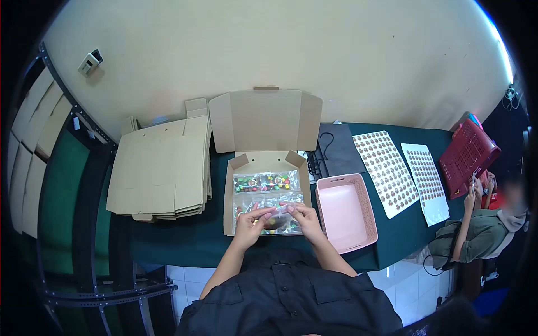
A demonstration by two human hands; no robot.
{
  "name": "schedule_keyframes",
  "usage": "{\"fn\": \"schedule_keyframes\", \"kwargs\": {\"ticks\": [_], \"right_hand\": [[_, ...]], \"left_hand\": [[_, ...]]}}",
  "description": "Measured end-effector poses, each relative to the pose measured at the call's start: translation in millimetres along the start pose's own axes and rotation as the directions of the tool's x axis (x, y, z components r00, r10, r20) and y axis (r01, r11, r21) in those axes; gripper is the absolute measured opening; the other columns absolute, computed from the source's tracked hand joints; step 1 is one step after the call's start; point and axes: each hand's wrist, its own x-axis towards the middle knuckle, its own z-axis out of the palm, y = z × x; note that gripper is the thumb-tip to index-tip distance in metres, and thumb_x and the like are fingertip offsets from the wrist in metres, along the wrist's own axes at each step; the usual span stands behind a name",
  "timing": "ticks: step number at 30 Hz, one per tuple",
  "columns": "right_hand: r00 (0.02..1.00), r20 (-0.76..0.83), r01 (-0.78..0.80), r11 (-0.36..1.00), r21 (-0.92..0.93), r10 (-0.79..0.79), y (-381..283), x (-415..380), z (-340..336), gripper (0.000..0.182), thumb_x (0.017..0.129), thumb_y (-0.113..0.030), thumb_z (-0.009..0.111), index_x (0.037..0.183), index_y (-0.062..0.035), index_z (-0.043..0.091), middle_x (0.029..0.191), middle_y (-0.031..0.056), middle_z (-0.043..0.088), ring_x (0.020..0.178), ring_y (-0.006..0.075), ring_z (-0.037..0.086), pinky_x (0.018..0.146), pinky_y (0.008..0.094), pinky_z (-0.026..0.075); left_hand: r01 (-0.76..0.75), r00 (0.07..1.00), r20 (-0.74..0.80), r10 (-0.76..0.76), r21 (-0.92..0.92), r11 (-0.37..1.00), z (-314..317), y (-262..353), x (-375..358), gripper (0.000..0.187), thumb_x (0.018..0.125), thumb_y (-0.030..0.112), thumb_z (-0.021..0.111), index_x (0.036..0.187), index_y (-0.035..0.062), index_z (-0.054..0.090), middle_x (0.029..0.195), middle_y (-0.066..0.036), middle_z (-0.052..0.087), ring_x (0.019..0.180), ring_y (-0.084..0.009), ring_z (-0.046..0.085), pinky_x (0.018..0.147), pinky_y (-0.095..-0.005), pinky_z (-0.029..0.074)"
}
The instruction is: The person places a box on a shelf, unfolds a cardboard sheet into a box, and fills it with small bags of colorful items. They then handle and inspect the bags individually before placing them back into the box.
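Note:
Both my hands hold a clear plastic bag (pixel 276 222) over the lower part of an open cardboard box (pixel 228 210). My left hand (pixel 250 225) pinches its left edge, and my right hand (pixel 305 219) pinches its upper right corner. Inside the box, clear packets of colourful candies (pixel 265 182) lie along the back, with more packets below the bag, partly hidden by my hands. The box lid (pixel 265 120) stands raised against the wall.
Flat cardboard boxes (pixel 154 168) are stacked at left. A pink basket (pixel 347 215) sits right of the box, beside sticker sheets (pixel 386 173), a dark bag (pixel 341 151) and a red basket (pixel 468 151). Another person (pixel 485 232) is at far right.

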Motion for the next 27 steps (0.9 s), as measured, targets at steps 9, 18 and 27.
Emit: {"fn": "schedule_keyframes", "kwargs": {"ticks": [9, 18, 27], "right_hand": [[0.985, -0.171, -0.015, 0.999, 0.043, 0.022, -14, -3, -1, 0.031, 0.092, -0.024, 0.046, 0.099, 0.0010, 0.064, 0.097, 0.0079, 0.063, 0.089, 0.0113, 0.056, 0.081, 0.0265, 0.043], [0.916, -0.029, 0.333, 0.800, -0.500, -0.399, -11, -9, 23, 0.021, 0.088, -0.017, 0.051, 0.097, 0.0003, 0.057, 0.109, 0.0127, 0.047, 0.107, 0.0239, 0.044, 0.091, 0.0343, 0.035], [0.999, -0.044, 0.014, 0.990, 0.140, -0.008, 8, -4, 2, 0.011, 0.085, -0.009, 0.058, 0.086, 0.0008, 0.061, 0.082, 0.0016, 0.059, 0.078, 0.0078, 0.053, 0.074, 0.0210, 0.041]], "left_hand": [[-0.039, 0.990, -0.143, 0.009, -0.204, 0.978, -2, -5, 5, 0.033, 0.094, 0.018, 0.041, 0.118, -0.0012, 0.051, 0.120, -0.014, 0.052, 0.114, -0.0197, 0.047, 0.099, -0.0319, 0.031], [-0.038, 0.998, -0.054, 0.025, -0.253, 0.967, 31, -3, -7, 0.032, 0.085, 0.012, 0.057, 0.114, -0.0014, 0.054, 0.115, -0.014, 0.054, 0.107, -0.0168, 0.050, 0.091, -0.0288, 0.039], [0.077, 0.996, -0.030, -0.089, -0.294, 0.953, 19, -8, -8, 0.028, 0.091, 0.019, 0.048, 0.103, -0.0036, 0.061, 0.095, -0.010, 0.064, 0.090, -0.0139, 0.058, 0.084, -0.0259, 0.043]]}}
